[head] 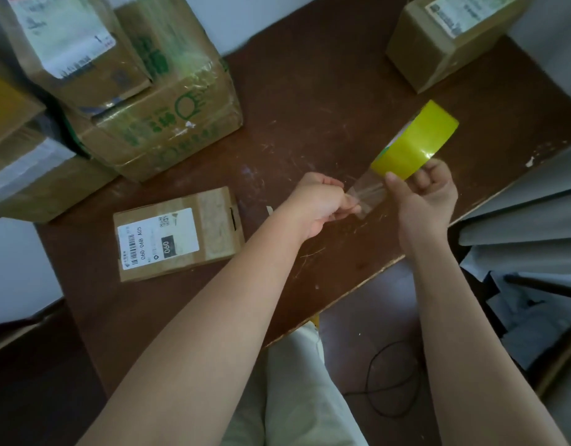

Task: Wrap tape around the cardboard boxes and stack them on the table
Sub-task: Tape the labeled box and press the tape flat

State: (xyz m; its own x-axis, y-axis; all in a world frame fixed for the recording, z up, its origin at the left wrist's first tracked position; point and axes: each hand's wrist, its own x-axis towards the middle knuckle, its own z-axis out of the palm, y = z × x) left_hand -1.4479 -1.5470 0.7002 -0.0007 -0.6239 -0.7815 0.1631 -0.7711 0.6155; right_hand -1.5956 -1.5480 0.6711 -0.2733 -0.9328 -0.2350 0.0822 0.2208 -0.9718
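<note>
My right hand (427, 194) grips a yellow roll of tape (416, 143) above the brown table (309, 101). A short clear strip (366, 196) is pulled off the roll, and my left hand (319, 204) pinches its free end. A small flat cardboard box (177, 233) with a white barcode label lies on the table left of my hands. A large taped box with green print (168, 123) stands at the back left, with another labelled box (68, 46) stacked on it. One more labelled box (451, 37) sits at the back right.
More boxes (29, 175) crowd the far left edge. The table's front edge runs diagonally under my forearms. A black cable (390, 381) loops on the floor below. Grey and white sheets (528, 252) pile up at the right.
</note>
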